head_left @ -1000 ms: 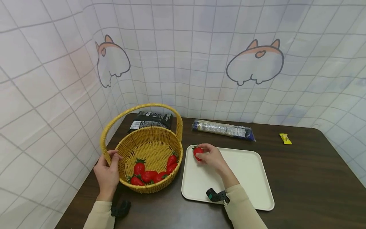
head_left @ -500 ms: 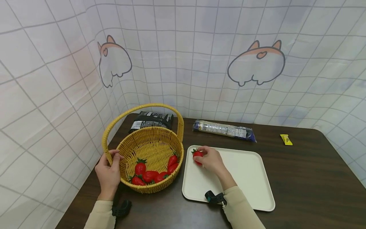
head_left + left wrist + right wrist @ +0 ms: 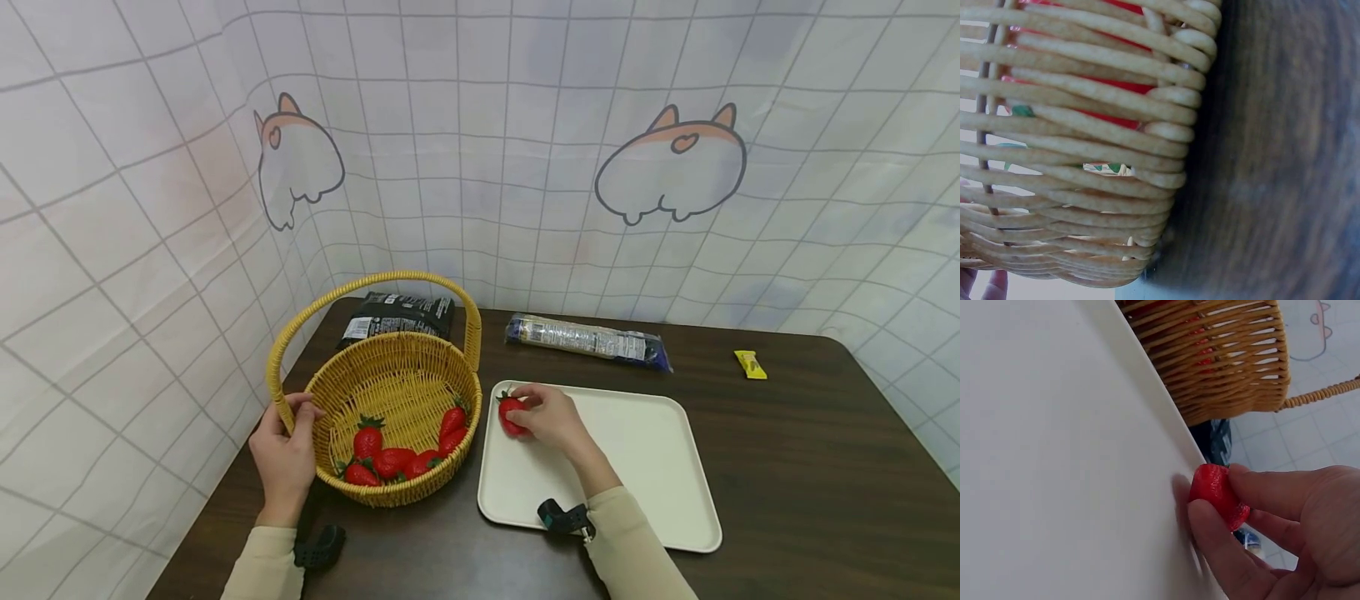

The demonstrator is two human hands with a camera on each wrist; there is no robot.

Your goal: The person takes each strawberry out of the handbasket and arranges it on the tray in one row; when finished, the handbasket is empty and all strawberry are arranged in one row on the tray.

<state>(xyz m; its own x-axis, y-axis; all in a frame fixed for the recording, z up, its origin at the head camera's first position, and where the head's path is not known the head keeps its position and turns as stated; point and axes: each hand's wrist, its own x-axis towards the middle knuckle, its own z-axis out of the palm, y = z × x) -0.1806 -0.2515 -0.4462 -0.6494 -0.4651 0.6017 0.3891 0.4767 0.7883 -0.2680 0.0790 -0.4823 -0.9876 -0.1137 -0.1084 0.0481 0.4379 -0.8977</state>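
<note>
A strawberry (image 3: 511, 415) is pinched between the thumb and fingers of my right hand (image 3: 553, 421), at the left end of the white tray (image 3: 622, 467). In the right wrist view the strawberry (image 3: 1215, 490) is close over the tray's surface; whether it touches cannot be told. My left hand (image 3: 283, 450) grips the yellow wicker basket (image 3: 397, 367) at the left foot of its arched handle. Several strawberries (image 3: 392, 461) lie inside along the basket's near and right sides. The left wrist view is filled mostly by the basket's woven wall (image 3: 1085, 137), with red showing through the gaps.
Behind the basket lies a black printed packet (image 3: 397, 315). A long clear-and-blue packet (image 3: 588, 340) lies beyond the tray. Farther right on the dark wooden table (image 3: 810, 450) is a small yellow wrapper (image 3: 750, 364). A gridded cloth (image 3: 525, 167) hangs along the back and left.
The right hand has brought the strawberry slightly toward the near left over the tray. The left hand keeps its hold on the basket, which stays in place.
</note>
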